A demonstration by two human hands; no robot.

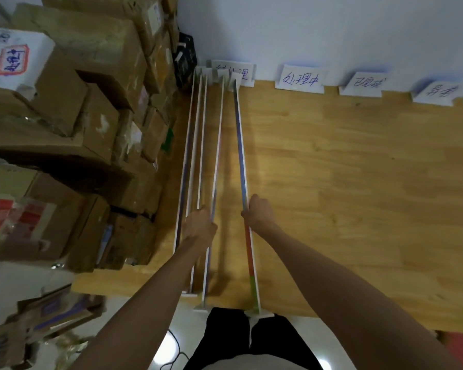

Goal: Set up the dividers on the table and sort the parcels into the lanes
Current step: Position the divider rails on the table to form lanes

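Several long thin divider boards stand on edge along the left part of the wooden table [345, 182], running from the wall to the near edge. My right hand [258, 212] grips the top edge of the rightmost divider [239, 150], which has a coloured edge. My left hand [201, 227] grips the divider [219, 145] just left of it. The remaining dividers [191, 145] stand close together at the table's left side. Brown cardboard parcels [91, 84] are stacked in a tall pile left of the table.
Four handwritten white label cards [300, 78] stand against the white wall at the table's far edge. A dark crate [185, 62] sits in the back corner. More boxes [38, 321] lie on the floor at lower left. A cable trails on the floor by my legs.
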